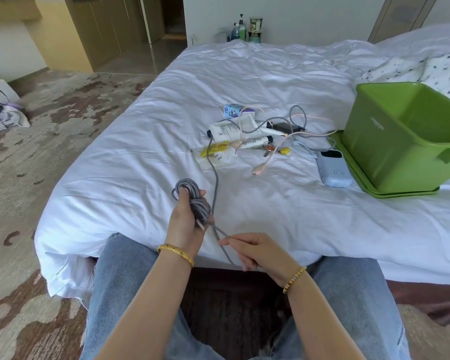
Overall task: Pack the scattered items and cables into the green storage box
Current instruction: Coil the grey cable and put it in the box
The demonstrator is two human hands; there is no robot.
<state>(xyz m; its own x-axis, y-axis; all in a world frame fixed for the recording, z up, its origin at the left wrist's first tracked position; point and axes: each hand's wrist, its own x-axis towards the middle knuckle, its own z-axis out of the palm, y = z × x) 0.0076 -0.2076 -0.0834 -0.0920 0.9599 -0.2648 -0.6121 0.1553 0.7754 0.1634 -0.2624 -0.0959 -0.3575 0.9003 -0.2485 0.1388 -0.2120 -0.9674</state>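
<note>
I sit at the foot of a bed (244, 81) covered in a rumpled white sheet, winding a gray braided cable (192, 201) into a coil. My left hand (185, 222) is curled around the finished loops, which bunch thick and ropey across my palm. My right hand (255, 252) pinches the loose strand just beside it, fingers closed on the cord. From there the cable's free length runs away up the sheet into a tangled pile of things (247, 136) in the middle of the bed: soft white tubes, a small yellow tube, a blue and white packet, keys, a dark flat block and a thin pink cable looping through it all.

The green storage box (400, 141), smooth hard plastic with straight walls, stands open at the right of the bed on what looks like its matching lid. A pale blue, rounded power bank (333, 167) lies just beside it.

I judge this an early step: nothing I can see is in the box yet. Next I need to draw the remaining cord free of the pile, wrap it onto the coil, then carry it right to the box.
</note>
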